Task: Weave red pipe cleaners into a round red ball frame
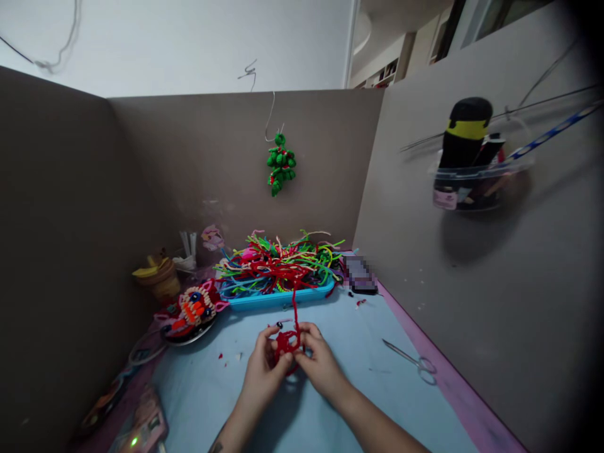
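Note:
In the head view, my left hand (267, 362) pinches one side of a small piece of looped red yarn (286, 343). My right hand (321, 362) grips its other side, with the fingertips of both hands close together. From the piece a red strand (296, 308) runs up towards the blue tray (283, 301), which is heaped with cut lengths of coloured yarn (278, 267). Just beyond my left fingertips is a small dark item with a thin pinkish rod, too small to make out. My fingers partly hide the red piece.
Scissors (418, 362) lie on the right of the light blue mat (212, 377). A phone (360, 275) rests at the back right. On the left are a plate with a beaded-looking figure (195, 308) and a pot (163, 280). A green ornament (280, 165) hangs on the back panel.

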The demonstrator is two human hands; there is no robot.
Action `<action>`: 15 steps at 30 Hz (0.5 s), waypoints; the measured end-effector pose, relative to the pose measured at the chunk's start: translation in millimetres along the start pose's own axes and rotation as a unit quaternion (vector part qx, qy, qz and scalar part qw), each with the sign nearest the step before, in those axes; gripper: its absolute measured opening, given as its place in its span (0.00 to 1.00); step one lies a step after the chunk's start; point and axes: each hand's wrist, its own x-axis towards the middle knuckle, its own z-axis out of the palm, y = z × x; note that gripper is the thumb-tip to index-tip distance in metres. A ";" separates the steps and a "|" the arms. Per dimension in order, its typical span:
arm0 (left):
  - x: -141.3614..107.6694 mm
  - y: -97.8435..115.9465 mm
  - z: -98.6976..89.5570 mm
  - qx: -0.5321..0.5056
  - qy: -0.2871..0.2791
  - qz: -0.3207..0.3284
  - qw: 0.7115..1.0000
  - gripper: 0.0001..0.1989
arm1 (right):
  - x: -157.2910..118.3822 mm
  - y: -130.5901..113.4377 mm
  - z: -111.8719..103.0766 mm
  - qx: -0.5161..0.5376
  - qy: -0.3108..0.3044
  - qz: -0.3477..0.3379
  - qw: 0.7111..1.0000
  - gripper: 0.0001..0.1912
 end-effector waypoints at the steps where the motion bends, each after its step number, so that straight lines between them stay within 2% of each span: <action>1: 0.1 -0.1 -0.2 -0.006 -0.013 -0.005 1.000 0.29 | 0.3 0.3 -0.5 0.001 0.001 0.003 1.000 0.04; 9: 0.1 8.1 -5.1 -0.055 -0.070 -0.037 0.995 0.32 | 5.6 2.4 -7.5 -0.004 -0.007 0.010 1.000 0.04; 12: 1.1 8.1 -6.6 -0.047 -0.061 -0.037 0.996 0.32 | 3.6 -2.8 -7.9 -0.005 0.003 0.001 1.000 0.02; 15: 1.9 4.4 -7.0 -0.021 -0.032 -0.018 0.999 0.29 | -1.3 -11.7 -7.6 -0.002 -0.007 -0.036 0.999 0.11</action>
